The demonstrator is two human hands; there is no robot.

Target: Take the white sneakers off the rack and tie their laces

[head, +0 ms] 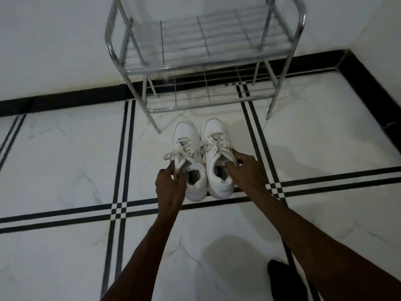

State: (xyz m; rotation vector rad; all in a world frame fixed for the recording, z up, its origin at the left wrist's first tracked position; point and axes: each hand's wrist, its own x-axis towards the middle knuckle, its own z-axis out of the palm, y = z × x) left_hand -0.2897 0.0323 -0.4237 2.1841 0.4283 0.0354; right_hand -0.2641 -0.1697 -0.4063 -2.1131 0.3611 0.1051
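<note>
**White sneakers on the floor, a hand at each**

Item: pair of white sneakers, the left sneaker [191, 161] and the right sneaker [219, 159] standing side by side and touching on the floor [65, 161], toes pointing to the rack, heels toward the person. Both are upright. Their laces [184, 152] lie loose and untied across the tongues, one flat end looping out to the left of the left sneaker.

Hands: the left hand [170, 187] is at the outer side of the left sneaker, its fingers [173, 170] curled closed around a strand of lace. The right hand [245, 172] rests on the collar of the right sneaker, thumb at the opening and fingers [236, 156] bent over the outer side; whether they pinch a lace or only the shoe's edge cannot be told. Both forearms are bare.

Surroundings: chrome wire shoe rack [204, 61], two tiers, just beyond the toes, against a white wall [54, 40]. Floor of white marble tile with paired black stripes crossing it and a black skirting band [65, 98] at the wall's foot. A dark shape [282, 281] sits at the lower right edge, unidentified.
</note>
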